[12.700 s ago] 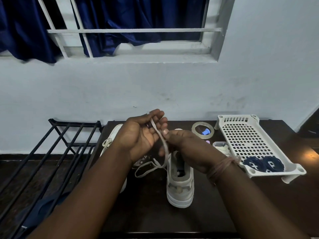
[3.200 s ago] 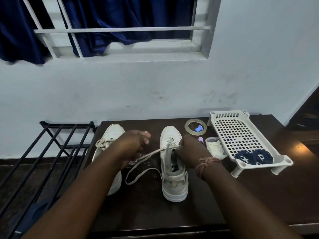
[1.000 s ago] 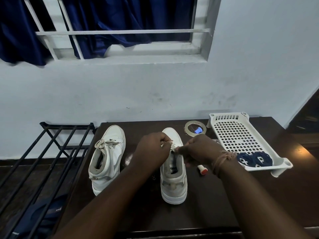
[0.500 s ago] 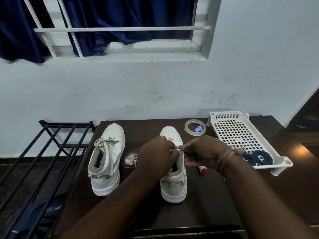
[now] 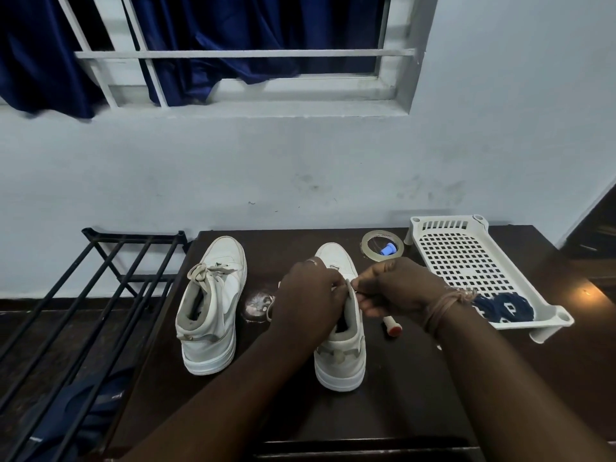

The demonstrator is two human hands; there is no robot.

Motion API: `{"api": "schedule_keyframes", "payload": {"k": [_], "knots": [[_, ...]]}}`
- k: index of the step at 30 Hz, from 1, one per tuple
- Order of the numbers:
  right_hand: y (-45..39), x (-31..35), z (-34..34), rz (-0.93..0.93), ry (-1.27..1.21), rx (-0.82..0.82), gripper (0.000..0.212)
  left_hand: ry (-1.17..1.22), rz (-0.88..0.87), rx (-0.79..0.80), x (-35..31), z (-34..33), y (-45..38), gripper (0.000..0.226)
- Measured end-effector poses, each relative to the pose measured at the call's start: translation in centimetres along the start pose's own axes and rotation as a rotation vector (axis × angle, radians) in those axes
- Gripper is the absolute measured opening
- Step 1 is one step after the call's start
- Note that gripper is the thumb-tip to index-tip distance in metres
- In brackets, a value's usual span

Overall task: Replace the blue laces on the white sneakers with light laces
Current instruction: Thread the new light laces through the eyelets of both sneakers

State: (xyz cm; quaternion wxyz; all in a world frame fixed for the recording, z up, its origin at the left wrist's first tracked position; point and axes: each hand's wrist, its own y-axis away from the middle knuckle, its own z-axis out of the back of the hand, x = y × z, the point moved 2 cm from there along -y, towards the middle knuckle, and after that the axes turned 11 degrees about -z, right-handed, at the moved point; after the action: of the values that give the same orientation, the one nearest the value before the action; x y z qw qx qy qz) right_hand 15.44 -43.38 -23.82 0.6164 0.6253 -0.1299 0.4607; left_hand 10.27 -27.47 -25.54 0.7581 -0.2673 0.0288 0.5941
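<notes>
Sneakers, two white high-tops, stand on a dark wooden table (image 5: 416, 378), toes toward the wall. Over the right sneaker (image 5: 340, 351) both hands meet at the eyelet area: the left hand (image 5: 308, 296) curls over the tongue and collar, and the right hand (image 5: 398, 286), a brown thread band at its wrist, pinches a pale strip at the shoe's upper edge; whether that strip is the light lace or the tongue's rim cannot be told, and what the left fingers hold is hidden. A short loop of light lace (image 5: 269, 310) shows just left of the left hand.

The left sneaker (image 5: 211, 305) stands apart, already laced in cream with a bow at its top. Its leather is smooth, the collar lining grey. The blue laces (image 5: 503, 306), wound into two flat coils, lie in the near end of a white perforated plastic tray (image 5: 463, 258) at the table's right. A roll of clear tape (image 5: 381, 250) with a small blue cap inside sits beyond the right hand, and a small red-tipped stick (image 5: 391, 328) lies beside the right sneaker.

The tabletop is glossy, with a pale scuffed patch between the shoes. A black metal rack (image 5: 83, 295) stands to the left. Behind, a plain pale wall rises to a barred window with dark blue curtains (image 5: 216, 38).
</notes>
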Motion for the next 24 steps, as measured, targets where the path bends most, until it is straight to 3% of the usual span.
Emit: {"api": "schedule_keyframes", "payload": {"k": [3,5,9,10,12,14,16,19,20,21,23,24], "knots": [[-0.2,0.3,0.1,-0.006,0.023,-0.063,0.016,-0.017,0.123,0.026,0.2,0.4,0.2,0.031],[-0.1,1.1,1.0,0.128,-0.070,-0.189,0.019,0.016,0.216,0.069,0.5,0.9,0.3,0.043],[0.7,2.1,4.1,0.496,-0.771,-0.603,0.010,0.145,0.378,0.211,1.8,1.6,0.6,0.062],[0.8,2.2,4.6,0.536,-0.764,-0.714,0.013,0.191,0.421,0.242,2.2,1.5,0.7,0.063],[0.9,2.1,4.7,0.472,-0.311,-0.803,0.020,0.330,0.499,0.278,2.9,0.9,0.9,0.062],[1.1,1.6,3.1,0.314,0.207,-0.528,0.020,0.441,0.547,0.295,3.2,0.6,1.1,0.063],[1.2,0.7,1.3,0.176,0.574,-0.240,0.022,0.470,0.556,0.290,3.4,0.3,1.0,0.066],[0.8,0.8,0.7,0.180,0.882,-0.186,0.019,0.459,0.557,0.281,3.4,0.2,0.9,0.064],[0.5,1.3,0.9,0.234,0.838,-0.232,0.018,0.468,0.558,0.282,3.4,0.3,1.0,0.065],[0.4,1.6,1.6,0.252,0.575,-0.284,0.018,0.475,0.562,0.285,3.4,0.3,1.0,0.065],[0.8,1.8,3.4,0.253,-0.290,-0.386,0.021,0.480,0.581,0.289,3.4,0.4,1.0,0.064],[1.0,1.8,4.3,0.262,-0.576,-0.392,0.022,0.480,0.587,0.293,3.4,0.4,1.0,0.064]]}}
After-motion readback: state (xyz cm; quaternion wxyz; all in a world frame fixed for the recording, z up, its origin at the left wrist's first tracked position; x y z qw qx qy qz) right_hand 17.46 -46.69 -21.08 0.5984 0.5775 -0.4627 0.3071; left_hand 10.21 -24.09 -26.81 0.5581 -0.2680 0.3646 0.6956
